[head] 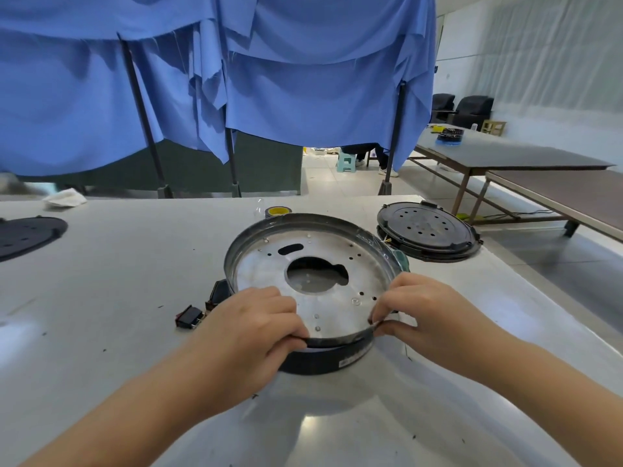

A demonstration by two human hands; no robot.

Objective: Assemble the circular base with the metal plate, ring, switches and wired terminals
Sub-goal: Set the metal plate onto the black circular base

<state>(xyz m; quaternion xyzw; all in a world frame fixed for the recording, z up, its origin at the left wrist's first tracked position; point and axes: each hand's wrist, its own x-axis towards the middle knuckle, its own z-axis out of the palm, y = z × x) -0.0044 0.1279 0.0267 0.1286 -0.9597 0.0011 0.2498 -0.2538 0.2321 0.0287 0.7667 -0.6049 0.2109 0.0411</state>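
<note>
The metal plate (337, 291), with its raised rim and large centre hole, sits tilted over the dark circular base (333, 357) at the middle of the desk (118, 264), its near edge lifted slightly off the base. The left hand (249, 328) pinches the plate's near-left rim, fingers curled over the edge; the right hand (421, 308) pinches the near-right rim between thumb and fingertips. The likely trouble is misalignment: if the plate is pressed down while tilted, it could jam on the base wall or trap a fingertip under the rim. A loose rocker switch (188, 317) lies just left of the left hand, and another dark switch (219, 291) rests against the plate's left side, where a shove could knock it away.
</note>
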